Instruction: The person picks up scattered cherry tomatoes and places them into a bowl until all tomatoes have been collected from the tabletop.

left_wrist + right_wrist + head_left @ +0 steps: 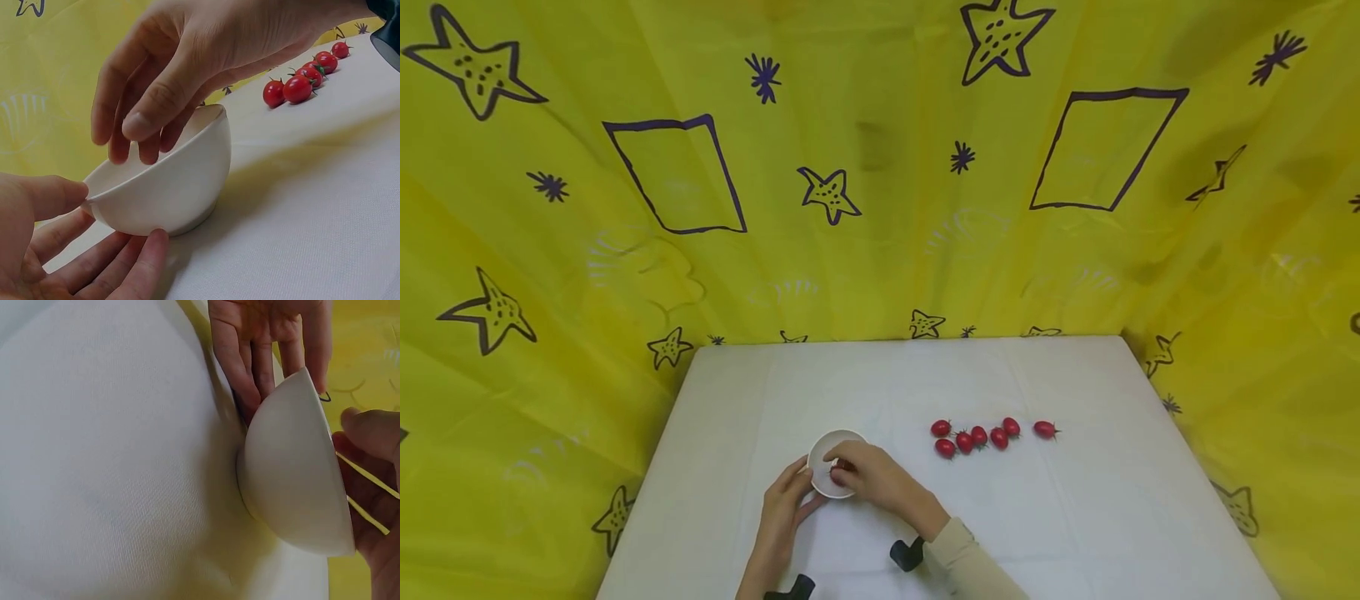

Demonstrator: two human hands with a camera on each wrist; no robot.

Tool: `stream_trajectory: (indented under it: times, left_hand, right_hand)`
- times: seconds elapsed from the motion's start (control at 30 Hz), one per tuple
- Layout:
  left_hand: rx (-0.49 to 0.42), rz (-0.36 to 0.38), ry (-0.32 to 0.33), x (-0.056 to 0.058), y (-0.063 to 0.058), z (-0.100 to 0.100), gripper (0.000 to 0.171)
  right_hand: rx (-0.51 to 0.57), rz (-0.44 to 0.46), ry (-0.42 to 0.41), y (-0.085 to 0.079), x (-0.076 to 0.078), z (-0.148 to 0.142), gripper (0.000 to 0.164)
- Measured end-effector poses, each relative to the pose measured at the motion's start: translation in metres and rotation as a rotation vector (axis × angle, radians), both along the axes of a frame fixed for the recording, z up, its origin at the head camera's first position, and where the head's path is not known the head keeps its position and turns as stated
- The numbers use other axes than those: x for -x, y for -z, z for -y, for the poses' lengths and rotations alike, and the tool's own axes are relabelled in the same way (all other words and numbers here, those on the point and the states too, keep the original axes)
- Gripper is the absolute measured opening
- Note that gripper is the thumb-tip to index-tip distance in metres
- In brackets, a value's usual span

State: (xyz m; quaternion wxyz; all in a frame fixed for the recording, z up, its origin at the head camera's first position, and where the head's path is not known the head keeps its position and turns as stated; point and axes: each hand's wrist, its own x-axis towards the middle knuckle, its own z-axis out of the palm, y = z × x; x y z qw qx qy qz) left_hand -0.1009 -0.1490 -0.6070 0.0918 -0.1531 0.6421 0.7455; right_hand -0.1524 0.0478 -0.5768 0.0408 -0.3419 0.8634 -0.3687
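Observation:
A white bowl stands on the white-covered table left of the tomatoes. My left hand holds its left side, thumb at the rim and fingers spread against the wall lower down, as the left wrist view shows. Over the bowl's mouth hangs my right hand, its relaxed fingers pointing down into it; in the left wrist view nothing shows between thumb and fingers. A red cherry tomato shows inside the bowl beneath that hand, partly hidden by its fingers. Seen from the right wrist, the bowl's wall hides the inside.
Several cherry tomatoes with green stems lie in a loose cluster to the right of the bowl. One more tomato lies apart, farther right. A yellow curtain with drawn stars surrounds the table at the back and sides.

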Motion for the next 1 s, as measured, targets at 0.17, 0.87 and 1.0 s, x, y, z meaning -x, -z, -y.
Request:
stream_trajectory:
  times: [0.17,0.87,1.0]
  left_hand:
    - [0.018,-0.006,0.004,0.001,-0.001,-0.001,0.053]
    - [-0.008,0.003,-0.013,0.002,-0.004,-0.001,0.055]
    - [-0.014,0.0,-0.006,0.001,-0.004,-0.002,0.055]
  right_hand:
    - [0.079,-0.08,0.062,0.002,0.003,-0.008,0.031]
    - [0.313,-0.348,0.426,0.019,0.005,-0.069,0.042]
    - [0.319,-0.338,0.507,0.023,0.004,-0.085,0.044]
